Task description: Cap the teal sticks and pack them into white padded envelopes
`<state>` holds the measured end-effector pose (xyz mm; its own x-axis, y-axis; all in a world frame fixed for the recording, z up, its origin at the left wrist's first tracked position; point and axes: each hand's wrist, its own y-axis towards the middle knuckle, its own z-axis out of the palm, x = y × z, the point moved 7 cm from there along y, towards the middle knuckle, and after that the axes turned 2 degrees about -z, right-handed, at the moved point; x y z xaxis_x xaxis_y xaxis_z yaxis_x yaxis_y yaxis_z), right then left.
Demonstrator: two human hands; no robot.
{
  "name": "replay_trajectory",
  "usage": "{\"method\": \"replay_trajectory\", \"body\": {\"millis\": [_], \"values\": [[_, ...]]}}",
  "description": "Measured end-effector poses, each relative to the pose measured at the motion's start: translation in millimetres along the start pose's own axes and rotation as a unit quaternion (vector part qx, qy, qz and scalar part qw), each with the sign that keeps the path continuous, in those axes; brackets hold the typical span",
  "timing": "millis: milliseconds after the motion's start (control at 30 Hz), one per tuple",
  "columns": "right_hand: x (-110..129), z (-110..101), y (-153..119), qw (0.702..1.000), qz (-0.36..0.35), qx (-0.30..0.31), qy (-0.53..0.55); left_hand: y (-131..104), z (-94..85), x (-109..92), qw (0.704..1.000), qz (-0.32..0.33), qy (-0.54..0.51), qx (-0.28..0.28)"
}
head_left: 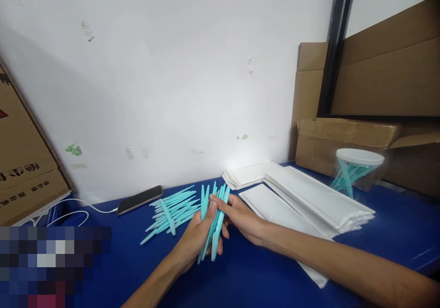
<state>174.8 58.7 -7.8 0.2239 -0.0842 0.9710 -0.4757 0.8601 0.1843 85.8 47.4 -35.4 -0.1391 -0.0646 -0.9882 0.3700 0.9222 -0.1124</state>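
Several slim turquoise sticks stand nearly upright in a bundle between my two hands. My left hand is wrapped round the bundle from the left, its thumb across the front. From the right, my right hand grips the same bundle, with its thumb near the upper part of the sticks. A loose pile of similar turquoise sticks lies on the blue table, just left of my hands. One stick lies crosswise on top of that pile.
A phone with a white cable lies at the left. White flat packets are stacked right of my hands. Farther right, a white-rimmed clear container holds turquoise sticks. Cardboard boxes stand at the back right, another box at the left.
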Motion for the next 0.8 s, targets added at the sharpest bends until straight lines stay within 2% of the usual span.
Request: {"method": "replay_trajectory", "body": {"millis": [100, 167, 267, 333, 367, 400, 433, 533, 667, 800], "values": [[-1.5, -3.2, -1.5, 1.0, 0.002, -0.03, -0.005, 1.7, 2.9, -0.4, 1.0, -0.009, -0.014, -0.006], [-4.0, -9.2, -0.5, 0.998, 0.003, -0.062, 0.016, 4.2, 0.2, -2.0, 0.999, -0.005, -0.023, -0.033], [-7.3, -25.2, 3.5, 0.988, -0.002, -0.137, 0.075, 8.3, -16.2, -6.6, 0.995, 0.02, -0.005, -0.1], [-8.2, -35.7, 6.6, 0.978, -0.008, -0.179, 0.111, 8.9, -35.0, -11.0, 0.984, 0.031, 0.078, -0.156], [-8.8, -39.4, 7.9, 0.973, -0.008, -0.193, 0.125, 7.5, -45.9, -15.4, 0.97, 0.043, 0.146, -0.192], [-9.5, -42.0, 8.8, 0.97, -0.004, -0.201, 0.137, 4.6, -56.7, -21.5, 0.937, 0.054, 0.251, -0.236], [-10.5, -43.1, 9.4, 0.967, 0.003, -0.205, 0.148, 2.7, -63.3, -25.6, 0.898, 0.052, 0.354, -0.255], [-12.2, -41.2, 8.2, 0.966, 0.019, -0.201, 0.164, -3.4, -76.6, -26.2, 0.836, 0.016, 0.469, -0.284], [-8.9, -35.1, 5.3, 0.973, 0.002, -0.18, 0.144, -7.2, -68.6, -24.9, 0.765, 0.002, 0.58, -0.279], [-5.5, -33.1, 5.6, 0.978, -0.023, -0.171, 0.115, -5.9, -59.8, -22.7, 0.732, -0.003, 0.631, -0.257]]}}
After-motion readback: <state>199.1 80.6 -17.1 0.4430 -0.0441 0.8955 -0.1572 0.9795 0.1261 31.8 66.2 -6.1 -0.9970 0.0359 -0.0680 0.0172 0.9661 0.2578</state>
